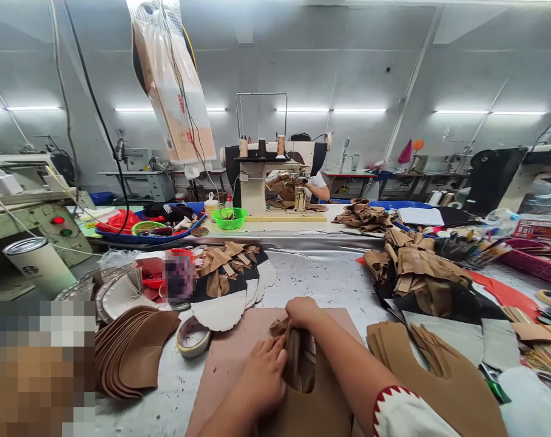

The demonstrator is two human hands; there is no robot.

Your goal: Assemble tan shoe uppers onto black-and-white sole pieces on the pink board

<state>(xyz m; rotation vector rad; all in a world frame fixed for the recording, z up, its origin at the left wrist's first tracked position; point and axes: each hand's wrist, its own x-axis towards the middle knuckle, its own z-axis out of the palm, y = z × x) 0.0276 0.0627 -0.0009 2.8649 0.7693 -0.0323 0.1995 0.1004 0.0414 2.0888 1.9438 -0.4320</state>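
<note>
A brown leather-like piece (323, 394) with a curved cutout lies over a pinkish board (225, 370) in front of me. My left hand (264, 373) is closed on the left edge of the cutout, its fingertips pressing the material. At the far end of the cutout, my right hand (305, 312) pinches the gathered brown edge, its fingers bent over it. Folded lining shows inside the opening. Just left of the board sits a roll of tape (193, 338). Similar brown pieces (439, 388) are stacked to the right, and curved brown panels (134, 352) fan out on the left.
Sewn bundles (423, 270) are heaped at the right, and black-and-white pieces (225, 297) lie beyond the board. A sewing machine (252, 194) stands across the table, with a co-worker's arm (320, 190) behind it. A green basket (230, 220) and tumbler (39, 270) are at the left.
</note>
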